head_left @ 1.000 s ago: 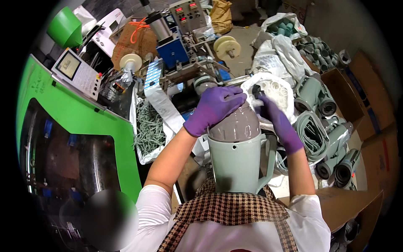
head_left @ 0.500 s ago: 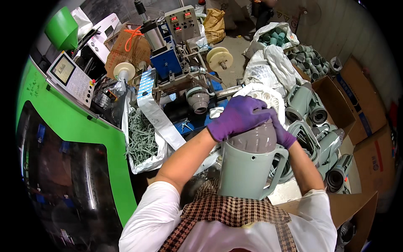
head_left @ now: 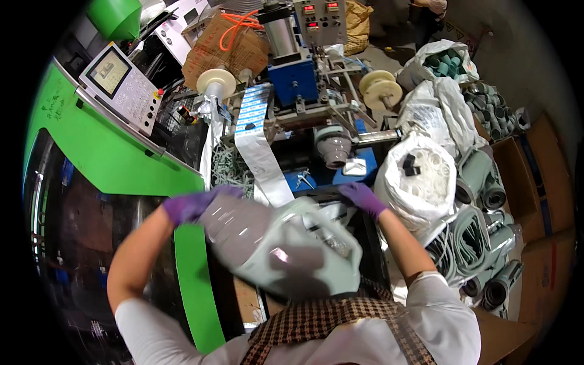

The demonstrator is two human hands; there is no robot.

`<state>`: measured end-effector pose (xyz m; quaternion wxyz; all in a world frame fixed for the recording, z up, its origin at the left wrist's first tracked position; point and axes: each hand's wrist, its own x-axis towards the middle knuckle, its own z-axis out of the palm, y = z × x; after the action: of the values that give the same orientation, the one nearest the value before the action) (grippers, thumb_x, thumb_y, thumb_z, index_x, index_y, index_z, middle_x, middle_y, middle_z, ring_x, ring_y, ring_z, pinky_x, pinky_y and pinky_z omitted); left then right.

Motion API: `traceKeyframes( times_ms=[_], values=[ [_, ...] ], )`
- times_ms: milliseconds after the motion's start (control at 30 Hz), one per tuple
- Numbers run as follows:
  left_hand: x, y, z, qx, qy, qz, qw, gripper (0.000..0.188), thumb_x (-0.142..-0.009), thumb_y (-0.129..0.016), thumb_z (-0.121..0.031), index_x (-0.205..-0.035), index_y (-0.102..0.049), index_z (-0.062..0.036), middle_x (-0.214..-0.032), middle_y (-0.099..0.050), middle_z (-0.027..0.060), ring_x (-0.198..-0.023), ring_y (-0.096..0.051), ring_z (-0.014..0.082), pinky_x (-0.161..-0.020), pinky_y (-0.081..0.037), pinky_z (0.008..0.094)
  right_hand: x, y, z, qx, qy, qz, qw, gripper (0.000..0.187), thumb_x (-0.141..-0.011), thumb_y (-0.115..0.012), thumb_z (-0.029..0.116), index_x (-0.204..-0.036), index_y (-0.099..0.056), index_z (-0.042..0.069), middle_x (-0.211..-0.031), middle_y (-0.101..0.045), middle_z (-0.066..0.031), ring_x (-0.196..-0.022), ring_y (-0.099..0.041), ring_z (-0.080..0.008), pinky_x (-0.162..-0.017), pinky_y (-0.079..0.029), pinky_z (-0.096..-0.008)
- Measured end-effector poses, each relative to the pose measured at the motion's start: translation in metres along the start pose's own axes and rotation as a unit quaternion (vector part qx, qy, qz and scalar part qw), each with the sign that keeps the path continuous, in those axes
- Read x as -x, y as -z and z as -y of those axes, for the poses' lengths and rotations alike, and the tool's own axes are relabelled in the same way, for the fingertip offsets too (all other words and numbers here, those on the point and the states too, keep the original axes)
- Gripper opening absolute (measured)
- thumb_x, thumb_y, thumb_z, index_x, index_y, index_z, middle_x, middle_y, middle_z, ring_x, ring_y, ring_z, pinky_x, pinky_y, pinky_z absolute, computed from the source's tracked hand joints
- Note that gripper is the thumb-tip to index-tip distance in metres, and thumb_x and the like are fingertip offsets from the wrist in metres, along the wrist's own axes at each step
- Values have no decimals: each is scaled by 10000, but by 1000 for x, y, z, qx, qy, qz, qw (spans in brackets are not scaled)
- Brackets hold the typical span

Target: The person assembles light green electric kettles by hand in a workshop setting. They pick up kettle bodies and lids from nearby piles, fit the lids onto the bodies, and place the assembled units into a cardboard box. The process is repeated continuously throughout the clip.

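Observation:
A pale green plastic housing (head_left: 313, 261) with a translucent grey-brown cup-like end (head_left: 234, 228) lies tilted in front of my chest, smeared by motion. Its grey end points left; its open, hollow side faces up and right. My left hand (head_left: 194, 205), in a purple glove, is closed round the grey end, its fingers partly hidden. My right hand (head_left: 363, 198), gloved too, is just beyond the housing's right side, apart from it. Its fingers stretch leftward over the dark machine edge, with nothing visible in them.
A blue press machine (head_left: 293, 82) stands ahead, a similar grey piece (head_left: 333, 146) mounted at its front. A label strip (head_left: 255, 143) hangs left of it. At right are a white sack of pale rings (head_left: 420, 176) and more green housings (head_left: 477, 173). A green machine (head_left: 140, 164) flanks my left.
The housing has gone from upright to tilted leftward and lower. My left hand moved left with its grey end; my right hand came off it. The whole view has shifted.

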<state>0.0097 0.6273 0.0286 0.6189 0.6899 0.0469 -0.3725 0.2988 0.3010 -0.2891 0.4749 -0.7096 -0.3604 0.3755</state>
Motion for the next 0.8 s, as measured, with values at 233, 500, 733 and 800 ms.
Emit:
traceKeyframes(
  times_ms=[233, 500, 733, 800],
  values=[
    [84, -93, 160, 195, -51, -302, 932, 742, -972, -604, -314, -1547, -194, -87, -1558, -337, 144, -1402, -391, 282, -1160, -330, 435, -128, -42, -74, -101, -149, -277, 944, 1095, -818, -774, 292, -1584, -24, 68, -1265, -608, -252, -1112, -622, -323, -955, -478, -384],
    [10, -161, 203, 213, -185, -463, 840, 821, -978, -601, -299, -1578, -61, -145, -1561, -311, 134, -1398, -382, 294, -1140, -368, 423, -67, -105, -149, -603, 154, -235, 747, 511, -1056, -373, 113, -1553, -262, 69, -1489, -426, -99, -1281, -489, -249, -1100, -396, -362],
    [-162, -106, 243, -98, -104, -550, 823, 742, -995, -583, -273, -1553, -160, -28, -1535, -321, 186, -1396, -368, 290, -1148, -338, 415, 297, -141, -170, -438, -99, -286, 846, 474, -1048, -418, 91, -1513, -342, 50, -1489, -446, -132, -1304, -495, -234, -1081, -425, -377],
    [-222, -86, 236, -311, -184, -564, 743, 711, -996, -567, -250, -1541, -182, -2, -1539, -310, 205, -1408, -349, 313, -1147, -336, 418, 323, -118, -149, -346, -190, -314, 863, 491, -981, -511, 26, -1465, -433, 58, -1329, -601, -129, -1152, -606, -199, -988, -495, -334]
  ],
)
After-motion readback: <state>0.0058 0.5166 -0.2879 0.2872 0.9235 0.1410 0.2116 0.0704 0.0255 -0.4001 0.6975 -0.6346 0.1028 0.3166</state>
